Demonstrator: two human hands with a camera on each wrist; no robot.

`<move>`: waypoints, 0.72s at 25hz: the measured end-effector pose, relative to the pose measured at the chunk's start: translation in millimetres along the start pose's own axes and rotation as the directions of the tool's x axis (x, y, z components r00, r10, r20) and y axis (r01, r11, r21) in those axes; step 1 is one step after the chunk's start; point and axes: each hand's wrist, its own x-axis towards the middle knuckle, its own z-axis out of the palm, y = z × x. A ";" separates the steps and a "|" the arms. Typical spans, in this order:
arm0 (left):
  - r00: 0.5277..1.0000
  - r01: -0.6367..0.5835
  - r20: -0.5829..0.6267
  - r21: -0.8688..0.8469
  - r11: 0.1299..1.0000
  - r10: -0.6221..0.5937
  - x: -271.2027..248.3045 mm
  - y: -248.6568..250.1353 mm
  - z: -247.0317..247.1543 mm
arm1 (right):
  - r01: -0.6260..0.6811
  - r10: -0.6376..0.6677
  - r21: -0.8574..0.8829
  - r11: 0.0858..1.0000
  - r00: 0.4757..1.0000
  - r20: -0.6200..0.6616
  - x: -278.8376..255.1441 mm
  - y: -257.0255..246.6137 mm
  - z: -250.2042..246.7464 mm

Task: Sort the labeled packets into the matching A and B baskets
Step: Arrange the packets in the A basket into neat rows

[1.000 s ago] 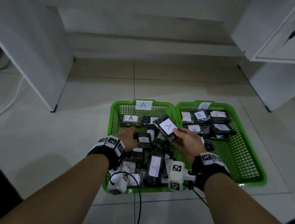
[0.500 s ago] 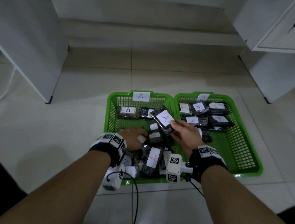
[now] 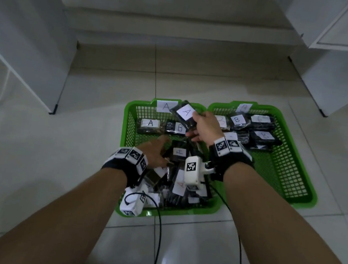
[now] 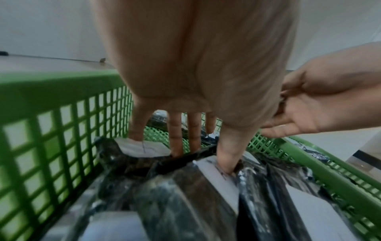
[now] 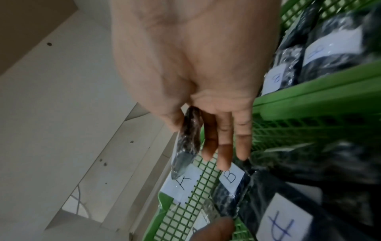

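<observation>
White cabinets [image 3: 337,63], tiled floor [image 3: 80,143]

A basket [image 3: 126,126] left, touching B basket [image 3: 292,188] right; packets [image 3: 261,135] in both.

Your right hand [image 3: 205,125] pinches a dark packet [image 3: 185,116] labelled A, held above the far edge of the left basket [image 3: 127,126], at 12 o'clock from your wrist. Your left hand [image 3: 155,150] rests on the pile of packets [image 3: 176,176] in that basket. At 3 o'clock sits the right basket [image 3: 289,177], holding packets marked B [image 3: 238,120].
</observation>
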 end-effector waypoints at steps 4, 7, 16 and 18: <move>0.999 -0.042 0.020 0.029 0.999 0.041 2.7 -7.1 5.6 | 0.084 -0.055 -0.287 0.954 0.993 0.107 18.0 1.6 13.5; 0.998 -0.055 0.020 0.042 0.998 0.055 2.8 -10.6 8.8 | 0.069 -0.014 -0.402 0.913 0.990 0.139 21.7 17.4 19.5; 0.995 -0.080 0.061 0.118 0.990 0.074 -4.1 -6.6 9.0 | 0.180 -0.164 -0.204 0.962 0.982 0.091 15.5 15.7 19.2; 0.991 -0.074 0.116 0.113 0.991 0.061 -5.7 -7.5 8.2 | 0.175 -0.145 -0.182 0.968 0.975 0.168 15.6 12.0 29.5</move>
